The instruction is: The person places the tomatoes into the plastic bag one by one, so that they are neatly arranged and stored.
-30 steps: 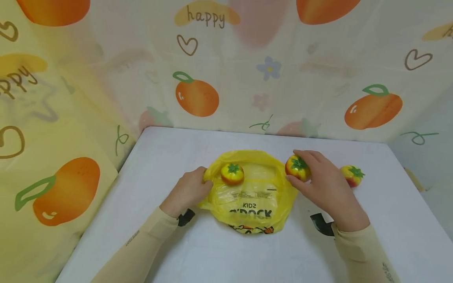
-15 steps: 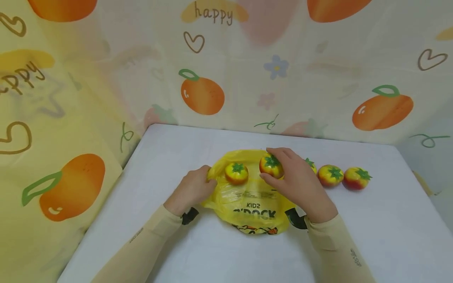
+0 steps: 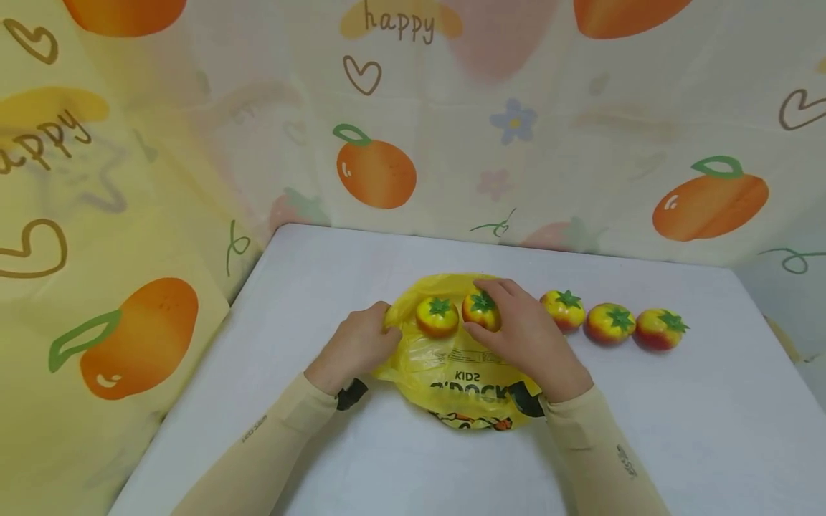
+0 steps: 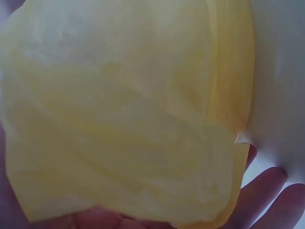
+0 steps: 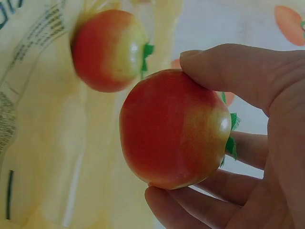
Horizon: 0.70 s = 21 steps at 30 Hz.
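Note:
A yellow plastic bag (image 3: 419, 369) with black lettering lies mouth open on the table. My left hand (image 3: 351, 345) pinches the bag's left rim; in the left wrist view the yellow film (image 4: 119, 133) covers much of that hand. One red-and-yellow toy tomato (image 3: 436, 319) with a green star-shaped leaf sits in the bag's left part. Just right of it, over the bag, my right hand (image 3: 525, 337) holds a second toy tomato (image 5: 171, 133) between thumb and fingers. From the head view I cannot tell whether the held tomato touches the bag.
Several more toy tomatoes stand in a row right of the bag: a near one (image 3: 564, 309), a middle one (image 3: 609, 325) and a far right one (image 3: 660, 331). A white-covered table (image 3: 413, 466) lies beneath. A fruit-printed cloth (image 3: 439, 143) hangs behind and at the left.
My right hand has carried its tomato leftward from the bag's right rim to beside the tomato inside. The row at the right is now uncovered. My left hand keeps holding the rim.

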{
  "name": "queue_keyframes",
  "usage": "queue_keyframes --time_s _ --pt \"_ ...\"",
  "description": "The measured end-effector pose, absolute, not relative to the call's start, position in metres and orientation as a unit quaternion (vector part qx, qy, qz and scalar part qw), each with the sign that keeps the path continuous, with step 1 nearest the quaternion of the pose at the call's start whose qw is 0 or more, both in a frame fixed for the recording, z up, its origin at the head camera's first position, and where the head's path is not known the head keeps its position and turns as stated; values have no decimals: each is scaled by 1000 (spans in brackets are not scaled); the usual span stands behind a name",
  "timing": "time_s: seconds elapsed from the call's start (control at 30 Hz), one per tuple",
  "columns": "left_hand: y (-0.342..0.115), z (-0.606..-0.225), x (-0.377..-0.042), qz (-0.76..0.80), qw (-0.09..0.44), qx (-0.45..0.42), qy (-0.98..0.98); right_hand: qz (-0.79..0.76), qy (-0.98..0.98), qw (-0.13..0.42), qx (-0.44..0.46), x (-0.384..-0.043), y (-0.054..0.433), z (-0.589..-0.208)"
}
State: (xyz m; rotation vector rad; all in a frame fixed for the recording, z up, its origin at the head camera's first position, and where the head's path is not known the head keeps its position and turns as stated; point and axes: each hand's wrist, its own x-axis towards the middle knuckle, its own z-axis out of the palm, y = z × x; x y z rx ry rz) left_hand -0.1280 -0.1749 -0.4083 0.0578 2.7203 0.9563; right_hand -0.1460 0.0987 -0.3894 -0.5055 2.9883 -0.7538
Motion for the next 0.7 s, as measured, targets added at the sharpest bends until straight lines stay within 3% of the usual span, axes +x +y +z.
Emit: queue_keyframes --time_s 0.37,0.7 --pt "-175 -410 -129 319 132 16 938 -236 959 35 -152 -154 100 -403" --pt "-174 -408 -130 324 123 27 938 -229 957 21 -175 -160 103 -415"
